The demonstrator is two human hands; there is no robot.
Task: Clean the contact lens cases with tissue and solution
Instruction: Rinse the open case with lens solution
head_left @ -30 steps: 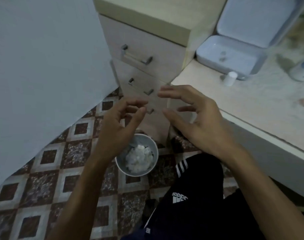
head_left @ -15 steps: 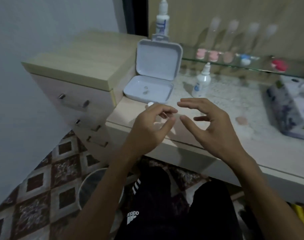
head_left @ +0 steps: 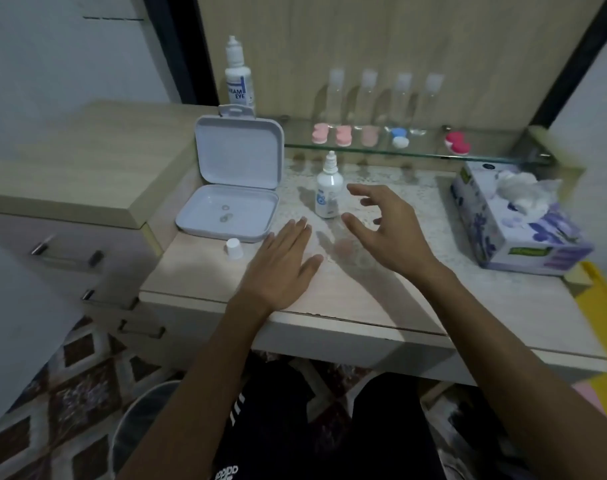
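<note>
Your left hand (head_left: 281,263) lies flat on the counter (head_left: 364,299), fingers straight, while your right hand (head_left: 386,226) spreads empty fingers just beside the solution bottle (head_left: 328,192), apparently to grasp it.

1 head-worn view looks forward and down, close over the desk (head_left: 364,299).

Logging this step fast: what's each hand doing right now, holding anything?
Left hand: open, fingers straight, flat over the desk, holding nothing.
Right hand: open, fingers loosely spread beside the small solution bottle, holding nothing.
</note>
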